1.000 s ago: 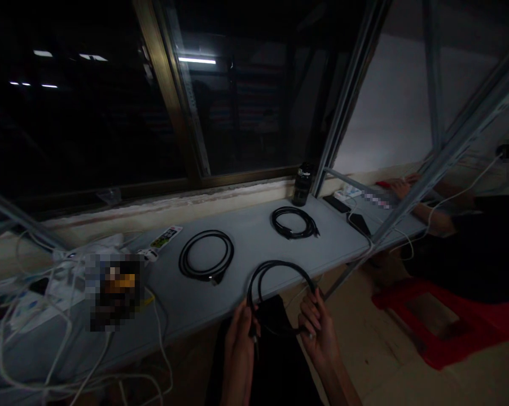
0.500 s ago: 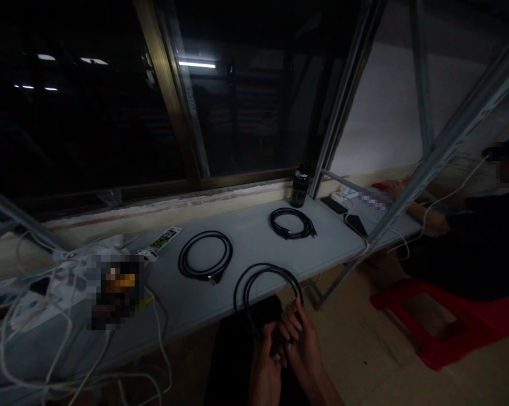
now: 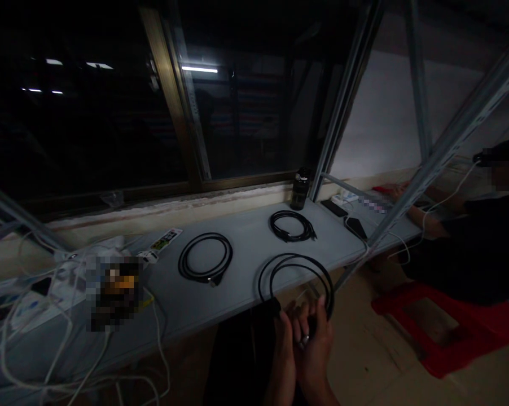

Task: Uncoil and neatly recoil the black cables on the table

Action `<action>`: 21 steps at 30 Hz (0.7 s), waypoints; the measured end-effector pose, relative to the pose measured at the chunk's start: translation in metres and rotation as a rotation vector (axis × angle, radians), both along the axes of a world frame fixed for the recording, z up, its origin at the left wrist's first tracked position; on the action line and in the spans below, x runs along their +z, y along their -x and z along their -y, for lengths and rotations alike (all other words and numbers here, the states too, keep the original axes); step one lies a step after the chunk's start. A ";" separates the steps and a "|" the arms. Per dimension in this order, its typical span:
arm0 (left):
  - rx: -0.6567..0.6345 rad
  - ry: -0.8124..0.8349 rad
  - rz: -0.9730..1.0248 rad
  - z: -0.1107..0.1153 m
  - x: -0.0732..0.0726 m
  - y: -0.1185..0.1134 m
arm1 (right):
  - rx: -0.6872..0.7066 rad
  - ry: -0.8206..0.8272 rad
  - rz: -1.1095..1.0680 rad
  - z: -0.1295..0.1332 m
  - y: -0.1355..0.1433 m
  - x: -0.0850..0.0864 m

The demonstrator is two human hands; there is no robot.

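The right hand (image 3: 317, 332) is closing its fingers around the lower side of the cable (image 3: 299, 255), which is looping above both hands. The left hand (image 3: 285, 338) is meeting the right; its fingertips are partly hidden, so its grip cannot be told. Relative to the cable, one coil (image 3: 230, 255) is lying between 9 and 10 o'clock and another coil (image 3: 308, 230) at 12 o'clock, both resting on the table (image 3: 250, 248). A bottle (image 3: 299, 194) is standing beyond, also at 12 o'clock. A red stool (image 3: 400, 301) is sitting at 3 o'clock.

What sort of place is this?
Probably an improvised workspace beside a window: a narrow grey table with coiled black cables on it, metal frame bars rising around it, and a red plastic stool.
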State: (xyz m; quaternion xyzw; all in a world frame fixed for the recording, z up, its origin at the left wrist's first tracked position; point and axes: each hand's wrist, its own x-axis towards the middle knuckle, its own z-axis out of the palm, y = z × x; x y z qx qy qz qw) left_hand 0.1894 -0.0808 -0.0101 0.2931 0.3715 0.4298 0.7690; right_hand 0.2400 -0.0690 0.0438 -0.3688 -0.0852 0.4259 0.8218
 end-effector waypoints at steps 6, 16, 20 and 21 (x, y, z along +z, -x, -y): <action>-0.083 -0.225 -0.048 -0.035 0.054 -0.025 | -0.030 -0.209 -0.077 -0.024 -0.046 0.053; -0.213 -0.614 -0.248 -0.063 0.074 0.002 | -0.052 -0.062 1.054 -0.165 -0.164 0.085; -0.090 -0.727 -0.421 -0.074 0.063 0.049 | 0.224 0.329 1.994 -0.236 -0.185 0.057; -0.042 -0.726 -0.449 -0.079 0.059 0.060 | 0.309 0.388 2.118 -0.246 -0.184 0.049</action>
